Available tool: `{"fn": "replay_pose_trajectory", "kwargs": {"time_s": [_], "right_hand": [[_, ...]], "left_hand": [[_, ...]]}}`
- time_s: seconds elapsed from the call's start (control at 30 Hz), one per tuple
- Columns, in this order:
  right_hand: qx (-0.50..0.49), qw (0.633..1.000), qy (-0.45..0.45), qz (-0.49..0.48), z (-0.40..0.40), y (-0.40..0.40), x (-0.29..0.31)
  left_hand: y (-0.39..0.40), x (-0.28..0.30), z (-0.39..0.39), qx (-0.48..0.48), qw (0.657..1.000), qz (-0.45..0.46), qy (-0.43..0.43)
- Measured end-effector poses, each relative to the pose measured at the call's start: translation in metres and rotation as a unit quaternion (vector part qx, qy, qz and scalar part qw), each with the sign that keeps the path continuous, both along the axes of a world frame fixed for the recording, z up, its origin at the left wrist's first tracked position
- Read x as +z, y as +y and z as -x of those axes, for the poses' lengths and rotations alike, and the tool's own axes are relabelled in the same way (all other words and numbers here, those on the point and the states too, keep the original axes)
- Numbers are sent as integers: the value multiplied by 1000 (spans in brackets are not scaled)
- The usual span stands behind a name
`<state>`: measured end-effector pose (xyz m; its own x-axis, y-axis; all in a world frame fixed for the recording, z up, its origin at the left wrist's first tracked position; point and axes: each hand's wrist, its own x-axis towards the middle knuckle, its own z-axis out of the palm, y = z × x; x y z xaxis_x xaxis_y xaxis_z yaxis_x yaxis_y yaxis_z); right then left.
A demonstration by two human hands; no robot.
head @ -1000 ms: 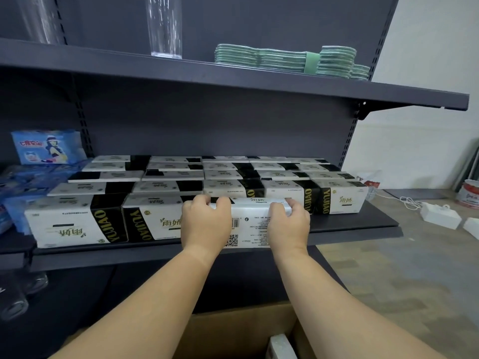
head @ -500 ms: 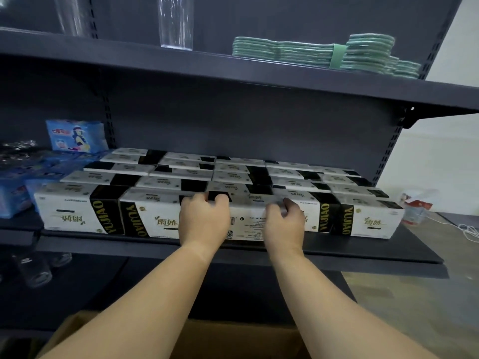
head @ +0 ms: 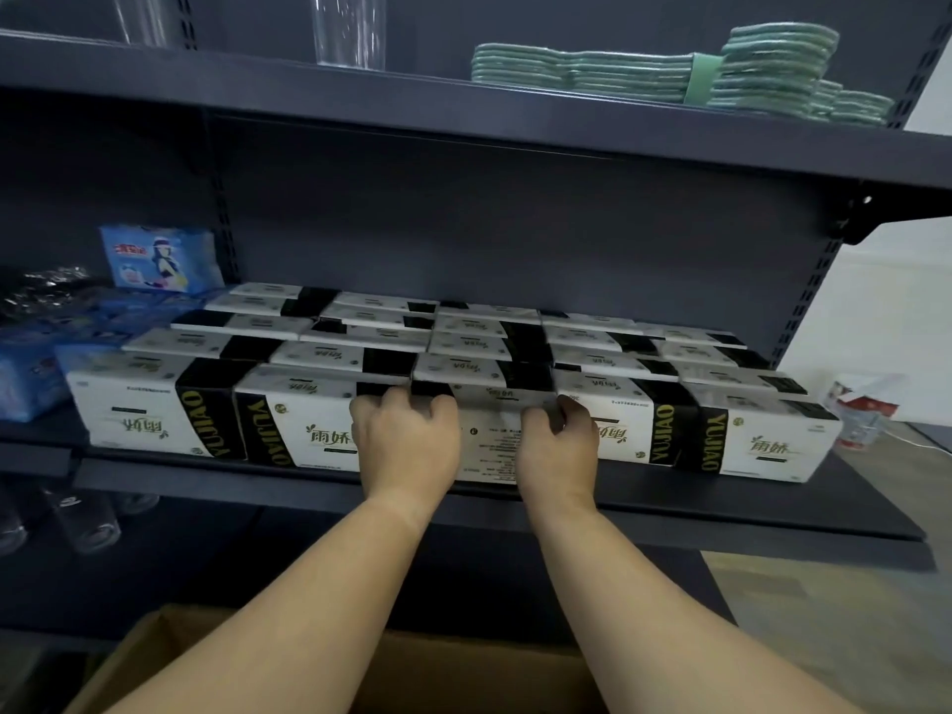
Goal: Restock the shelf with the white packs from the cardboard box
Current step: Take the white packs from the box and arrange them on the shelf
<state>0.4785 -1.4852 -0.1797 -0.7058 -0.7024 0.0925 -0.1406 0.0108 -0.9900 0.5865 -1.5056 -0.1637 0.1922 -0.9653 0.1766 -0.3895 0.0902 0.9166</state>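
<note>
**Now: both hands on a white pack at the shelf front**

Here, gripping one white pack (head: 492, 435) at the front row of the dark shelf (head: 772, 512), in the slot between two neighbouring packs. Left hand (head: 407, 445) curled over its top left edge, right hand (head: 556, 450) curled over its top right edge, printed label side facing out. Behind and beside, rows of matching white-and-black packs (head: 463, 347) lying flat. Farther left, blue packets (head: 159, 257). Above, on the upper shelf (head: 463, 126), a stack of green cloths (head: 669, 74) and a clear glass (head: 350, 28). Below, between the forearms, the rim of the cardboard box (head: 463, 662).
</note>
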Motion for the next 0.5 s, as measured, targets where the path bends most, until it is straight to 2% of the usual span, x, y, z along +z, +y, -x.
{"fn": "replay_pose_trajectory", "kwargs": {"time_s": [0.27,0.5], "right_hand": [[-32,996,80,-36,7,-7,-6],[-10,996,78,-36,11,-6,-7]], "left_hand": [[0,0,3,16,1000,4,-22],[4,-1,9,28,1000,2,-11]]}}
